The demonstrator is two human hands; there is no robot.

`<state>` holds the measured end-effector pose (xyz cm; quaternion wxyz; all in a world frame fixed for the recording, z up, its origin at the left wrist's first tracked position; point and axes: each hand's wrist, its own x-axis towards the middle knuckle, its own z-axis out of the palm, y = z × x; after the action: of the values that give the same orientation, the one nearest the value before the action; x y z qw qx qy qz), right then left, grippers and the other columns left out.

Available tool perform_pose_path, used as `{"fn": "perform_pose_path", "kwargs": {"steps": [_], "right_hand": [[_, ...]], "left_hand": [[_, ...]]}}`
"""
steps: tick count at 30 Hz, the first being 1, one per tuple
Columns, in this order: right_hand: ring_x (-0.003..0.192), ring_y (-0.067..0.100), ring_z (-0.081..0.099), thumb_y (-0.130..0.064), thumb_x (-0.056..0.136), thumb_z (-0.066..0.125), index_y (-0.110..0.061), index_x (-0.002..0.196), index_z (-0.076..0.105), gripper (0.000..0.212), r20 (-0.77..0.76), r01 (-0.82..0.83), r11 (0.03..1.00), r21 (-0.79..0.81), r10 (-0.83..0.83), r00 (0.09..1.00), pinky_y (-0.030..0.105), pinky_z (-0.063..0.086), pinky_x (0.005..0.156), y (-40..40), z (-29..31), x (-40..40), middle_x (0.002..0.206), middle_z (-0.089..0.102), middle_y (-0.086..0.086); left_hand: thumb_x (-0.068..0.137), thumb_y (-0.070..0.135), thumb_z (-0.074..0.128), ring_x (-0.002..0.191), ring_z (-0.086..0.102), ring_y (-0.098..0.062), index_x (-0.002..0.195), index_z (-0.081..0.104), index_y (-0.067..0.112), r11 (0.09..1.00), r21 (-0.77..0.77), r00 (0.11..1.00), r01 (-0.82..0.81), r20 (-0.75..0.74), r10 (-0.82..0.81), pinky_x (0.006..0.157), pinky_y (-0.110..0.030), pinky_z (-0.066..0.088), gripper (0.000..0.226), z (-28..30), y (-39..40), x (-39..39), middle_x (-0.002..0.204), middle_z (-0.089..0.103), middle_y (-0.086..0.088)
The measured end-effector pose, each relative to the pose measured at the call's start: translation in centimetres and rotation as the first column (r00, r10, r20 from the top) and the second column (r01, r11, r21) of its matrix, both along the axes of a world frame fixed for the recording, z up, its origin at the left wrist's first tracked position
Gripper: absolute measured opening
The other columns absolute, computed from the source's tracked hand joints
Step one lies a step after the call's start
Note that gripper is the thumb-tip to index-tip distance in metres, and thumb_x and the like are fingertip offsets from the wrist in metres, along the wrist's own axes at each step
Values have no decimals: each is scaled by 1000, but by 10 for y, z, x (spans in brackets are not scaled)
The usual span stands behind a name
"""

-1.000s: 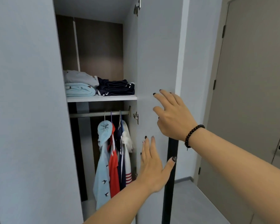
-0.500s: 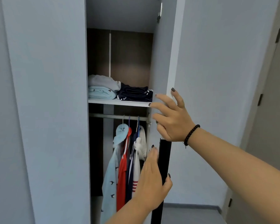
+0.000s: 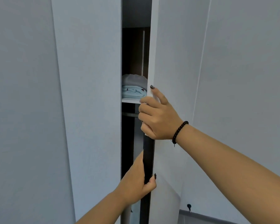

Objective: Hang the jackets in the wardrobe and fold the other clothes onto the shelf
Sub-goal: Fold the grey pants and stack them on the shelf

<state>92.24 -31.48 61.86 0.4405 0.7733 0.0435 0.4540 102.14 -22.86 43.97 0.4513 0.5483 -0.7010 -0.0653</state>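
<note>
Gripping the smooth grey wardrobe door (image 3: 176,54) edge, my right hand (image 3: 158,120) at centre frame, fingers curled round it, my left hand (image 3: 136,180) pinching its dark strip (image 3: 148,159) lower down, soft folded clothes (image 3: 133,88) on the flat shelf (image 3: 130,100).

Narrow gap beside wardrobe door (image 3: 171,62)

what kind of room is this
Probably a bedroom or dressing area at home: a tall white wardrobe door nearly closed, folded clothes on an inner shelf, and a hanging rail below it.
</note>
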Motion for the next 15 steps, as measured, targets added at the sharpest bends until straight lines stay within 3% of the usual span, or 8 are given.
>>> {"fn": "perform_pose_path", "kwargs": {"steps": [4,7,9,12,15], "right_hand": [[83,25,61,-10,81,46,-7,62,59,23,-59,34,999,-33,-35,998,50,26,114,-19,-4,48,66,54,3],[75,24,57,-11,78,47,-8,58,54,22,-74,50,999,-18,-51,996,47,26,115,-36,-4,90,60,48,1],[68,23,53,-10,74,49,-9,53,51,21,-52,42,999,9,-42,998,44,27,114,-48,-2,119,56,45,1],[66,23,53,-9,71,49,-8,51,51,20,-49,49,998,34,-47,998,41,27,113,-70,-2,155,55,47,1],[71,24,56,-8,74,48,-7,55,53,19,-74,87,996,18,-86,994,43,27,114,-95,-6,179,59,49,2]], "left_hand": [[84,46,51,131,28,16,136,-7,67,1000,8,1000,-29,9,29,100,1,25,80,-4,-12,58,138,18,48],[89,46,50,141,11,13,142,-9,56,998,24,998,-52,45,50,115,-14,22,81,-10,-35,108,156,3,32],[90,53,46,144,3,10,148,2,47,995,23,988,-100,119,96,116,-20,24,74,-12,-54,141,157,-13,28],[87,68,38,144,-12,5,149,23,37,984,36,966,-177,197,167,112,-14,20,71,-17,-82,182,152,-30,27],[82,80,31,142,-26,0,149,22,43,975,72,963,-211,186,195,120,-30,13,77,-21,-106,212,151,-37,22]]}}
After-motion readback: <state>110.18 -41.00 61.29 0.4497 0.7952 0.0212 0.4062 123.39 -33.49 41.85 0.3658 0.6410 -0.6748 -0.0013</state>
